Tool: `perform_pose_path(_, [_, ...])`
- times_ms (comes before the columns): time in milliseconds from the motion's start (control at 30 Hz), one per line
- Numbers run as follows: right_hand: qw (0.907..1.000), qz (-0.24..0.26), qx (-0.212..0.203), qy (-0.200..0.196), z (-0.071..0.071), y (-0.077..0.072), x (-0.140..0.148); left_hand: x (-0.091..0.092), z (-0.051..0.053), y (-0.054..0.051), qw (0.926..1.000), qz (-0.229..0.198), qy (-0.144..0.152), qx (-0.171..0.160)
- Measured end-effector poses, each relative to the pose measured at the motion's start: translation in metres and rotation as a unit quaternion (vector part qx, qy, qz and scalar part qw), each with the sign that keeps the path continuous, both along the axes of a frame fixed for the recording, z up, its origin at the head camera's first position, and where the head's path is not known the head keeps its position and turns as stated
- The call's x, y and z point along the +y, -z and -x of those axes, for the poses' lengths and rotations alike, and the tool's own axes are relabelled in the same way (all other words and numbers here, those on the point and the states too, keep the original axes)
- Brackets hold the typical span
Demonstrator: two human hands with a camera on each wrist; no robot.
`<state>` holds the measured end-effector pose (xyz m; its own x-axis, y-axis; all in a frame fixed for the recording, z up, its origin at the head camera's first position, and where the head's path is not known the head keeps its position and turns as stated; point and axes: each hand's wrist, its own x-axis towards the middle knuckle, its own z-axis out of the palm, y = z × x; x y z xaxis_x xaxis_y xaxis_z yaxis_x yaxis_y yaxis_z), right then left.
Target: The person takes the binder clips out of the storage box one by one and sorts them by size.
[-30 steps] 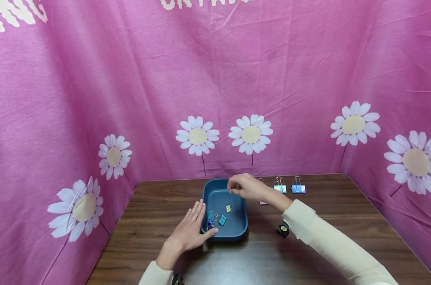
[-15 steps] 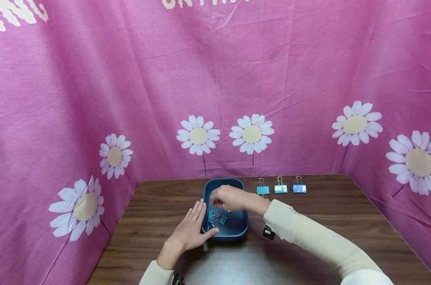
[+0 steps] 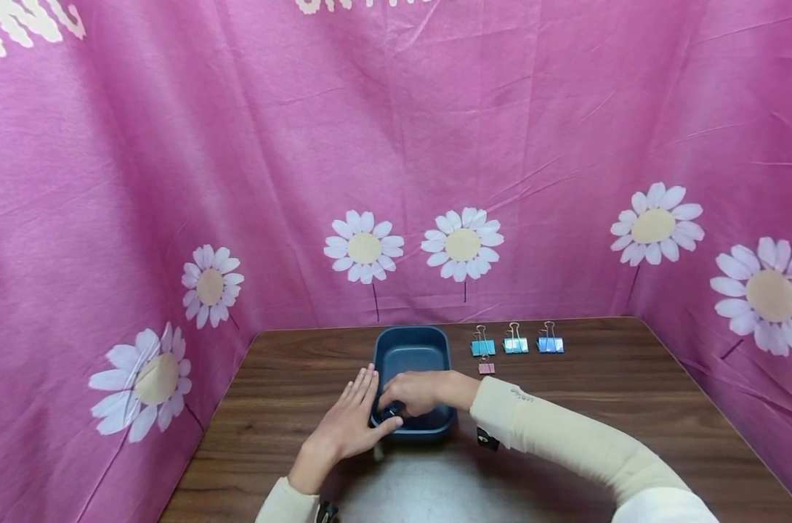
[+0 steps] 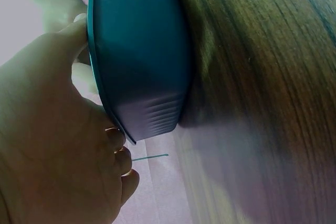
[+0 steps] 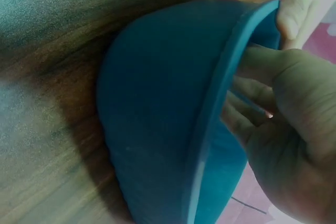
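Note:
A dark blue rectangular tray (image 3: 412,359) stands on the wooden table. My left hand (image 3: 346,425) lies along its left rim, fingers straight and thumb over the near corner. Inside the tray's near left part, my right hand (image 3: 418,391) reaches down with bent fingers where small binder clips (image 3: 391,412) lie, mostly covered by the hand. In the right wrist view the tray wall hides the right fingertips, so whether they pinch a clip cannot be seen. The left wrist view has the left hand (image 4: 63,124) against the tray's outer rim.
Right of the tray, a teal binder clip (image 3: 482,349), a pale shiny one (image 3: 516,346) and a blue one (image 3: 551,345) stand in a row. A small pink binder clip (image 3: 486,369) sits in front of the teal one. Behind the table (image 3: 599,407) hangs a pink curtain (image 3: 540,160).
My right hand has moved left and toward me, from the tray's far right rim down into its near left part, covering the small clips. The left hand has stayed put.

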<state>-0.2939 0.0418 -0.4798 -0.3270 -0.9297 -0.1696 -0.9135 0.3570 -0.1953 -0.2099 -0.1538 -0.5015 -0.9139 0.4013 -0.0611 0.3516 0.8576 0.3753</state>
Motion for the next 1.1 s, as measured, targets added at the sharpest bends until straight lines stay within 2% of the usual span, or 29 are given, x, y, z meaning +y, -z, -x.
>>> perform_pose_path(133, [0.9999, -0.01, 0.011, 0.007, 0.0, 0.003, 0.0, 0.0, 0.001, 0.001, 1.0, 0.0, -0.002, -0.004])
perform_pose_path(433, [0.9979, 0.008, 0.033, 0.055, 0.008, 0.005, 0.004, 0.001, 0.0, 0.002, 1.0, 0.004, -0.001, 0.008])
perform_pose_path(567, [0.9973, 0.024, 0.025, 0.064, 0.01, 0.006, 0.007, 0.001, 0.0, 0.001, 0.9999, 0.007, -0.002, 0.01])
perform_pose_path(767, [0.9971, 0.046, 0.02, 0.057, 0.01, 0.005, 0.008, 0.001, 0.001, 0.002, 1.0, 0.006, -0.001, 0.006])
perform_pose_path(1100, [0.9936, 0.091, -0.022, 0.062, 0.012, 0.004, 0.011, 0.001, 0.003, 0.003, 1.0, 0.002, -0.002, 0.006])
